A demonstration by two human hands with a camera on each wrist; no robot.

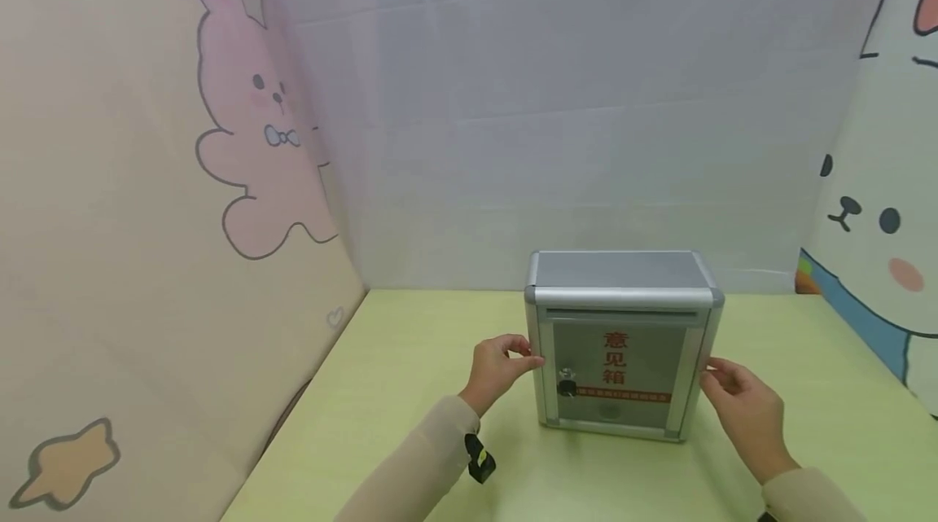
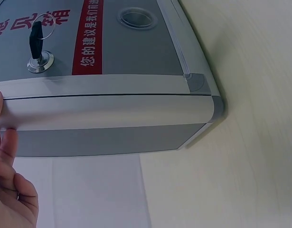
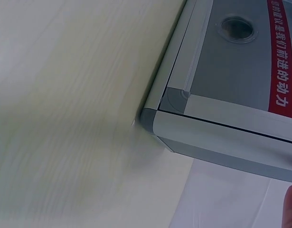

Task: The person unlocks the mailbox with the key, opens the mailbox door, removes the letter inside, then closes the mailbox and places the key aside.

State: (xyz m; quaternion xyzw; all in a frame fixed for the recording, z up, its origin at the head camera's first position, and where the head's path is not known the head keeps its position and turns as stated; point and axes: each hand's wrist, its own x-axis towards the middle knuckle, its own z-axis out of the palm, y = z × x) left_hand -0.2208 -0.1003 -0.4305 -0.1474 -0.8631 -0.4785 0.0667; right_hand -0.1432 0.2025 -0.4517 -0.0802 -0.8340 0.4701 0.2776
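Note:
A grey suggestion box [image 1: 619, 367] with silver metal edges stands upright on the table, its front towards me. Red characters and a red strip [image 2: 87, 42] mark the front panel, and a key with a black head [image 2: 36, 40] sits in its lock. My left hand [image 1: 498, 367] grips the box's left edge, thumb at the front frame and fingers at the side. On the opposite edge, my right hand [image 1: 747, 412] holds the right side with bent fingers. Only a fingertip [image 3: 290, 209] of that hand shows in the right wrist view.
The pale yellow-green table [image 1: 410, 335] extends on both sides of the box. Behind it hangs a whitish cloth wall [image 1: 572, 115]. Side walls carry a pink rabbit drawing [image 1: 249, 131] at left and a white animal drawing [image 1: 879, 261] at right.

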